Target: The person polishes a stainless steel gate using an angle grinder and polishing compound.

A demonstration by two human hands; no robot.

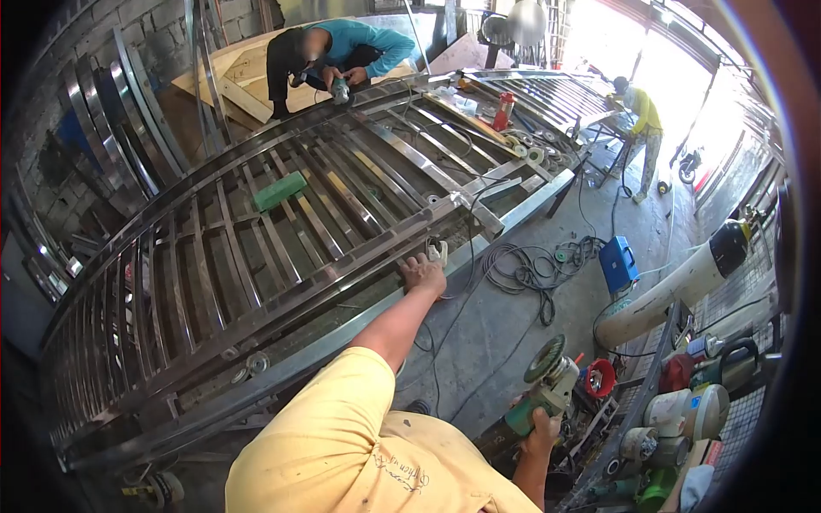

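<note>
Angle grinder (532, 409) sits in my right hand (540, 430), low at my side, with the fingers wrapped closed around its body and the disc (545, 357) standing beyond the knuckles. My left hand (423, 274) reaches forward, palm down with fingers loosely spread, to the near edge of the barred metal frame (389, 238); I cannot tell whether it grips anything or only rests, nor what the pale object (438, 252) at its fingertips is. While the tool hangs on one arm like this, I think a firm grip matters most, with the disc turned away from my leg and off the red container (600, 377) just to the right of it. Ahead of my right hand, coiled cables (526, 278) lie on the floor, so I'd place my feet with care and let no lead snag the disc. I'd also keep my left hand well apart from the disc and steady on the metal, and mind the person (363, 47) bent over the frame's far side, beyond that hand.
</note>
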